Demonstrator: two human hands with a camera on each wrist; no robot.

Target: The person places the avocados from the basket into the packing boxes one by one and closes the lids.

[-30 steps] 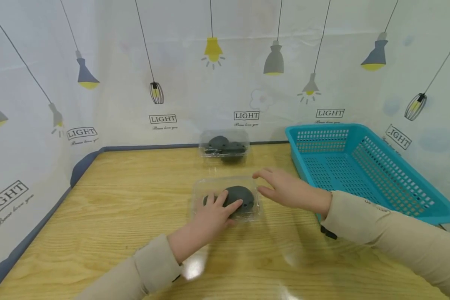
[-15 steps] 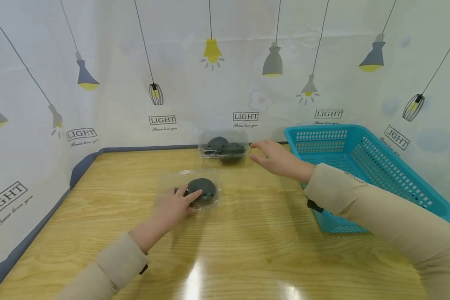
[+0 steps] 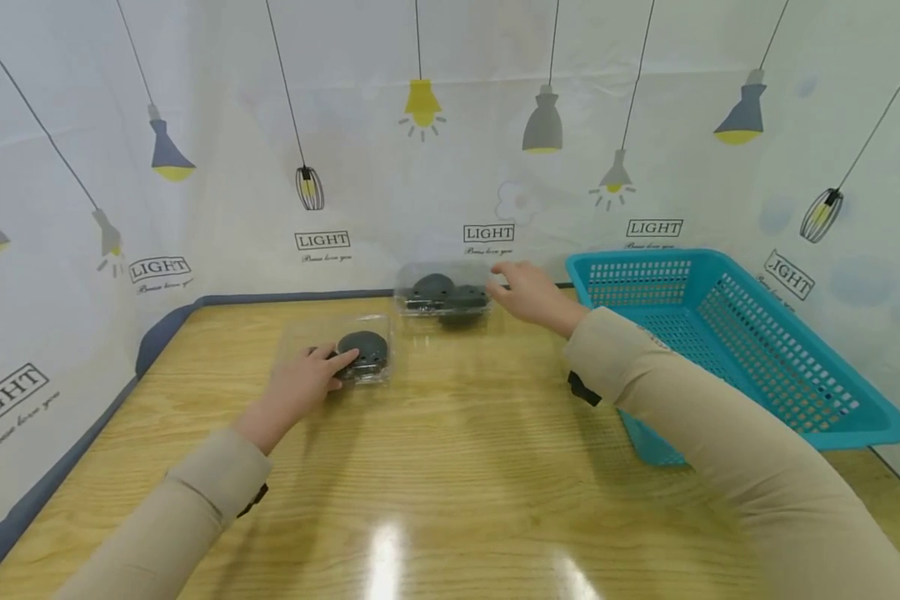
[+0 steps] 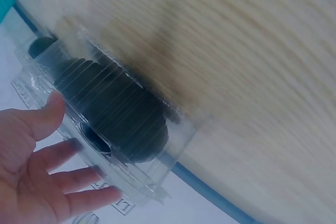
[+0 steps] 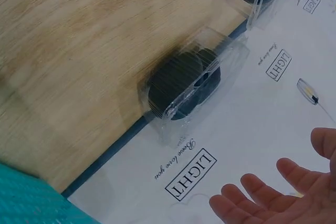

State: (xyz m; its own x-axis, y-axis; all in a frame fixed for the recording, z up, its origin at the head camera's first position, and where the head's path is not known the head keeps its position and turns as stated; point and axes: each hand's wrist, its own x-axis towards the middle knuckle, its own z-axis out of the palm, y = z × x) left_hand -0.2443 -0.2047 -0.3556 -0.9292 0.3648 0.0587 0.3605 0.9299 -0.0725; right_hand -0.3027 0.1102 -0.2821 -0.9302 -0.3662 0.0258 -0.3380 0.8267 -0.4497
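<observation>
A clear plastic box [image 3: 371, 375] holding dark grey rounded items [image 3: 363, 347] sits left of centre on the table. My left hand [image 3: 300, 379] rests on its lid, fingers spread and fairly straight. The left wrist view shows the thumb near one side of this box [image 4: 184, 135] and the fingertips at its rim. A second clear box [image 3: 408, 304] with similar dark items [image 3: 432, 287] stands at the back edge. My right hand [image 3: 528, 296] is just off its right end, relaxed, holding nothing. In the right wrist view a gap separates the fingers from that box [image 5: 197, 80].
A blue perforated basket [image 3: 622, 429] stands at the right, beside my right forearm. The wooden table [image 3: 435, 483] ends at a back wall covering [image 3: 390, 192] printed with lamps, close behind the second box.
The left hand has shifted the nearer box leftward and back from the centre. My right hand has moved back to the second box's right end. That box and the basket have stayed put.
</observation>
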